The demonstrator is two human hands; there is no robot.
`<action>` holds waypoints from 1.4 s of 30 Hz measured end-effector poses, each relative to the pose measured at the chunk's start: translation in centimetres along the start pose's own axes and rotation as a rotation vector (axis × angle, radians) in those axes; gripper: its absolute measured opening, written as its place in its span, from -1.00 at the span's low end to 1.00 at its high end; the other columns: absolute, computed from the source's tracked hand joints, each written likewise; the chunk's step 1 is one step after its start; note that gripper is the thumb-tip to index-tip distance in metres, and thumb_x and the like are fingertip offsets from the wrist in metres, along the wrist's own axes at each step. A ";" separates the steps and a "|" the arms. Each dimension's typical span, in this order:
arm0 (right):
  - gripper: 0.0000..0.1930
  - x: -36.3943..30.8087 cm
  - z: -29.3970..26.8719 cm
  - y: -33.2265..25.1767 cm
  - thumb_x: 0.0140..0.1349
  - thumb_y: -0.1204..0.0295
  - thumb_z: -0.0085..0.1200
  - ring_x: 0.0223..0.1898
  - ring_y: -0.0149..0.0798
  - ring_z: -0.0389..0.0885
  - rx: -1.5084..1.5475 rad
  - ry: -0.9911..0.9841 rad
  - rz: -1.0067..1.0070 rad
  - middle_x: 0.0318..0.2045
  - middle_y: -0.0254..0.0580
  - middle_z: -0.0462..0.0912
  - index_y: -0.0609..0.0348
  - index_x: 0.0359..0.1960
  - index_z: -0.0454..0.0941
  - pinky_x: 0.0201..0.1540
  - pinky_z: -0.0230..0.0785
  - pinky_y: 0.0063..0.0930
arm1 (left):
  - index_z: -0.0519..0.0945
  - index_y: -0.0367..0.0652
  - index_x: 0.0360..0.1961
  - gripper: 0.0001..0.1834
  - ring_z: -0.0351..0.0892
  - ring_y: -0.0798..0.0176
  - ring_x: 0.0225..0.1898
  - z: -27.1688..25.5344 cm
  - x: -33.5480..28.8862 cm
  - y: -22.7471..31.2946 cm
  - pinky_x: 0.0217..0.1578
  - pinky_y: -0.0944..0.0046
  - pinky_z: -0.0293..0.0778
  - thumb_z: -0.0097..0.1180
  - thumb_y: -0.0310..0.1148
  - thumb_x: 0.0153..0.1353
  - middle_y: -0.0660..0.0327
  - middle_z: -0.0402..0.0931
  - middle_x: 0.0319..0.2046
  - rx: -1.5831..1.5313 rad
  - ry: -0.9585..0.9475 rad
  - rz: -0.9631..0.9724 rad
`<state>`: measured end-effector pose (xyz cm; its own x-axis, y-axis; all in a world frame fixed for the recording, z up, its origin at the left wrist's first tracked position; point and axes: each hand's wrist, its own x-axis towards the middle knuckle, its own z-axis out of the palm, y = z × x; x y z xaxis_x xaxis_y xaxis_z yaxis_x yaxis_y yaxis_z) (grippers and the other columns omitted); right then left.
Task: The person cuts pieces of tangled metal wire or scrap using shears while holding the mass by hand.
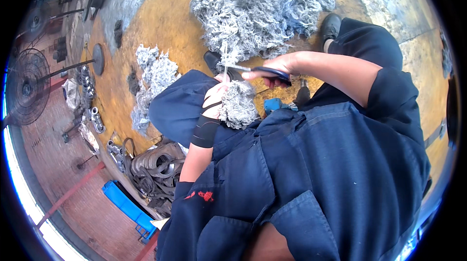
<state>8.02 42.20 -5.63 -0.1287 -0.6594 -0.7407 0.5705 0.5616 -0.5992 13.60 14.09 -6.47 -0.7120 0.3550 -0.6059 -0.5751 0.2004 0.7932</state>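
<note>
At frame centre, left hand [215, 96], banded by a black wrist wrap [205, 131], closed around a fluffy grey bundle of cotton yarn [238, 105], with strands pulled taut upward from the fist. Just right of it, right hand [275, 69] with fingers curled through the dark handles of metal scissors [253, 70], blades pointing left and touching those strands. Above, across the upper middle, 1 large grey heap of loose cotton waste [258, 5] on the yellowish floor [165, 22]; a smaller grey tuft pile [153, 78] toward the left.

You wear a dark blue work jacket [311, 163] with short sleeves, small red stitching [202, 195] near the left chest, a black wrist band [204, 132], dark trousers and black shoes [331, 26].
</note>
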 end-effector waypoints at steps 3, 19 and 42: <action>-0.20 0.7 1.0 0.5 -0.08 -0.51 -0.12 -0.70 -0.47 0.31 0.056 -0.110 0.068 -0.68 -0.36 0.28 0.13 -0.57 0.37 -0.64 0.20 -0.58 | 0.52 -0.33 -0.08 -0.67 0.57 0.28 -0.20 2.7 0.0 1.6 -0.13 0.30 0.49 -0.10 -0.26 0.39 0.14 0.58 -0.19 -0.303 0.053 -0.098; -0.36 -1.9 1.0 -2.9 0.26 -0.28 -0.28 -0.76 -0.62 0.14 0.330 -0.191 -0.313 -0.70 -0.55 0.14 -0.03 -0.04 0.53 -0.73 0.08 -0.72 | 0.40 -0.27 -0.12 -0.83 0.55 0.32 -0.28 3.8 2.2 2.0 -0.21 0.33 0.52 -0.21 -0.41 0.41 0.16 0.53 -0.28 -0.460 0.029 -0.048; -0.32 -3.5 -3.0 -2.9 0.00 -0.38 0.00 -0.75 -0.49 0.24 0.196 0.530 -0.056 -0.74 -0.43 0.26 0.07 -0.64 0.30 -0.68 0.13 -0.58 | 0.56 -0.23 -0.24 -0.76 0.52 0.26 -0.34 -39.6 -3.8 15.9 -0.27 0.25 0.50 -0.02 -0.28 0.26 0.16 0.55 -0.34 0.284 1.214 0.622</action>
<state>4.40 44.41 -2.20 -0.5239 -0.3157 -0.7911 0.6848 0.3962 -0.6116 -8.75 -20.24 5.98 -0.8024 -0.5223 0.2887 -0.0422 0.5322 0.8456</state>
